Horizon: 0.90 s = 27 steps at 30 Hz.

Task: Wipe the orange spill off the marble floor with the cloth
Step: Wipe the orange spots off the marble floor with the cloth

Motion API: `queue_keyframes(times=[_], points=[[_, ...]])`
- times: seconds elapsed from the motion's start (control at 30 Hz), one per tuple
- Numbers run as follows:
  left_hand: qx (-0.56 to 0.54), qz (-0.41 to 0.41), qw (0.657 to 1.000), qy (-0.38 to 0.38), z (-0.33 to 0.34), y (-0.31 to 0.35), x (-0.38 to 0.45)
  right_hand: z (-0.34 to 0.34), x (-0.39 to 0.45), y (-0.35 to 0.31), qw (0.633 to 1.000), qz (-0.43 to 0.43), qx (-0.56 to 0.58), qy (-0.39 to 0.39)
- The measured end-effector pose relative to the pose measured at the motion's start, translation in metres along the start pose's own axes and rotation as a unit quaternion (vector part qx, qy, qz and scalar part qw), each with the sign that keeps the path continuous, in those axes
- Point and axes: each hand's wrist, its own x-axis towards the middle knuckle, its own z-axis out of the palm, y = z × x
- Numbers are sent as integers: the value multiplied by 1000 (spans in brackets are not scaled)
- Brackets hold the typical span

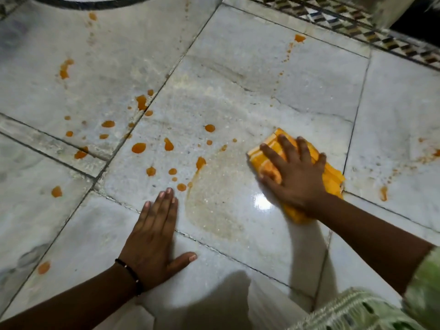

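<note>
A folded orange cloth (332, 179) lies on the white marble floor (238, 79) right of centre. My right hand (294, 172) presses flat on it with spread fingers. My left hand (154, 236) rests flat on the floor at lower centre, fingers straight, holding nothing. Orange spill drops (138, 147) scatter over the tiles left of the cloth. A pale wet smear (212, 201) stretches between my two hands. More orange marks (383, 193) lie to the right of the cloth, and a drop (299, 38) sits farther away.
A patterned mosaic border (381, 36) runs along the far right, with a dark opening (419, 22) behind it. A dark curved inlay (95, 4) crosses the top left. My green patterned garment (371, 310) fills the bottom right corner.
</note>
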Motion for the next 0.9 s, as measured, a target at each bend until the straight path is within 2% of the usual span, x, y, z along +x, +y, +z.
queue_keyframes(times=[0.07,0.13,0.2,0.3,0.37,0.4,0.47,0.53,0.57,0.6,0.7,0.8,0.87,0.9], points=[[5,6,1000,-6,-1,-1,2,-1,10,-24,1000,-23,-9,-8],[3,6,1000,-8,-2,-1,3,4,-8,-54,991,-133,-25,-3],[-1,7,1000,-3,-2,-1,3,11,-48,-76,965,-260,-32,6],[-7,4,1000,3,-3,-1,2,15,-81,-54,927,-370,-54,-20],[-7,-3,1000,6,-3,-1,1,11,-70,-19,930,-359,-71,-13],[-5,-7,1000,6,-3,-1,1,10,-58,-7,946,-317,-68,-5],[-2,-11,1000,5,-3,1,1,2,-28,1,984,-177,-34,-3],[4,-15,1000,3,-3,2,1,0,-2,-17,998,-62,-11,8],[7,-14,1000,0,-4,3,1,2,3,-32,999,-51,-13,6],[7,-12,1000,-2,-4,3,1,2,2,-49,997,-77,-20,4],[5,-12,1000,4,-6,3,1,12,-40,-85,964,-263,-36,21],[-3,-10,1000,9,-6,3,0,16,-80,-60,911,-407,-62,-3],[-3,-11,1000,12,-6,2,0,11,-74,-25,903,-423,-79,-5],[1,-12,1000,14,-6,2,0,10,-63,-11,915,-395,-80,6]])
